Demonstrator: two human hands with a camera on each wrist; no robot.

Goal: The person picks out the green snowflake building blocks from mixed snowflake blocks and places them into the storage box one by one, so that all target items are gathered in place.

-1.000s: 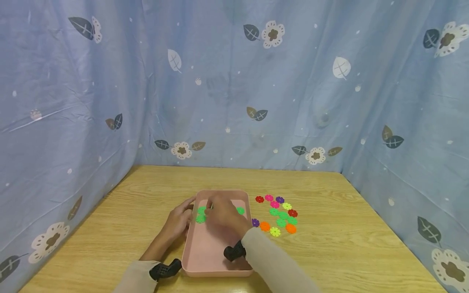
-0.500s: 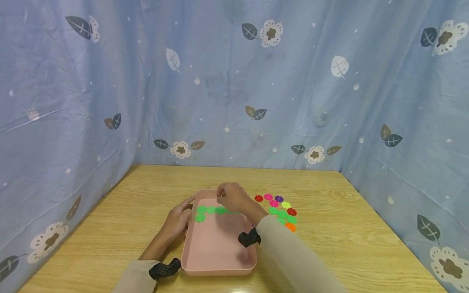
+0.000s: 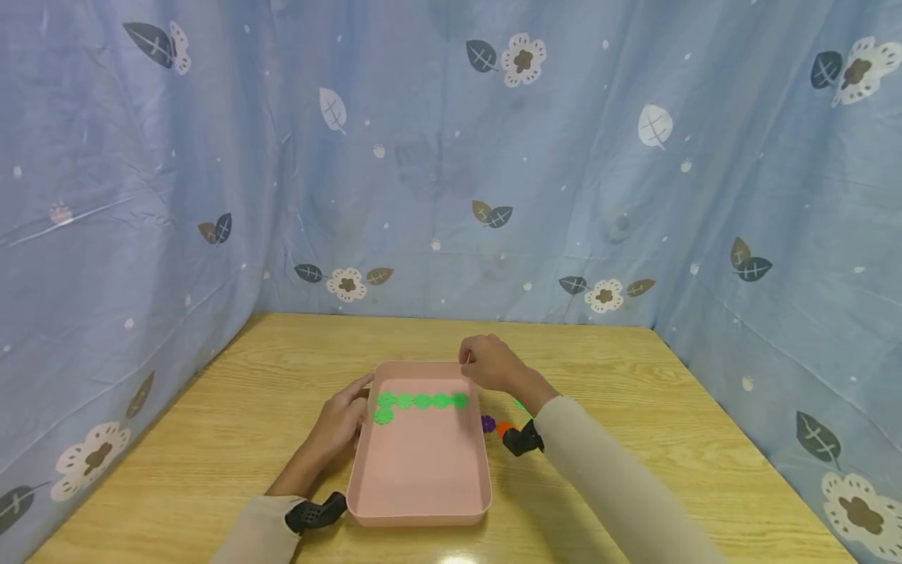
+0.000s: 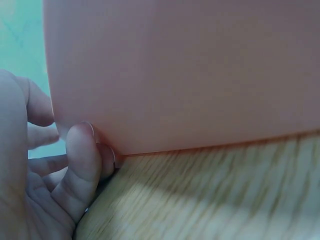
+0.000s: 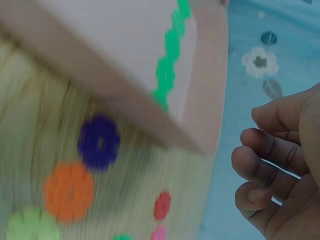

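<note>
A pink tray (image 3: 423, 478) sits on the table. Inside it, several green flower-shaped plastic discs (image 3: 422, 401) form a row across the far part, and another green disc (image 3: 384, 416) lies just under the row's left end. My left hand (image 3: 337, 423) holds the tray's left side near the far corner; its bent fingers (image 4: 82, 150) touch the outer wall in the left wrist view. My right hand (image 3: 496, 364) hovers by the tray's far right corner. In the right wrist view its fingers (image 5: 250, 160) are loosely curled with nothing between them.
Right of the tray lie a purple disc (image 5: 100, 142), an orange disc (image 5: 69, 192), a yellow-green disc (image 5: 33, 226), a red disc (image 5: 162, 205) and others, partly hidden by my right arm in the head view. A blue patterned curtain (image 3: 437, 157) surrounds the wooden table (image 3: 599, 352).
My right hand has lifted from over the green discs and moved right to the far right corner, uncovering the whole row. My left hand stays at the tray's side.
</note>
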